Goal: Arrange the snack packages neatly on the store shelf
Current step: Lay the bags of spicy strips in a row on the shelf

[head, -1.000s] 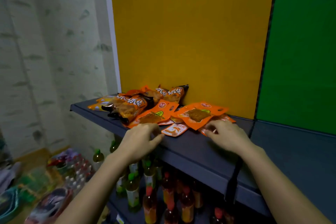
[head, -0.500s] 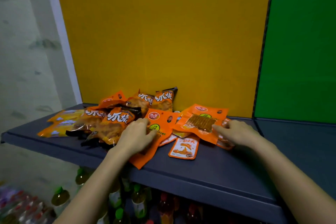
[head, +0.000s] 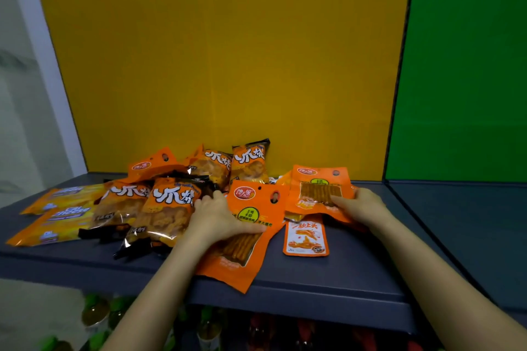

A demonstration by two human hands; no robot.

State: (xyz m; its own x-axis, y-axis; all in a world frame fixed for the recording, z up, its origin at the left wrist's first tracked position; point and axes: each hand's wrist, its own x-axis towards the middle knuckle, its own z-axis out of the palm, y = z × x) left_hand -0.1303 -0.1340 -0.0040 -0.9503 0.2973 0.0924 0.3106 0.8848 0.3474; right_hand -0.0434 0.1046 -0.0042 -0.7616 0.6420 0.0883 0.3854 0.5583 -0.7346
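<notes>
Snack packages lie heaped on a dark blue shelf against a yellow back panel, left of the fingers. The left hand grips an orange stick-snack packet; the right hand pinches a windowed packet alongside.

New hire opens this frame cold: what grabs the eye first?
A messy heap of orange snack bags on the left half of the dark shelf, set against a bright yellow panel beside a green panel. In front, the left hand lies on a long pouch overhanging the shelf's edge, and the right hand holds a second pouch.
</notes>
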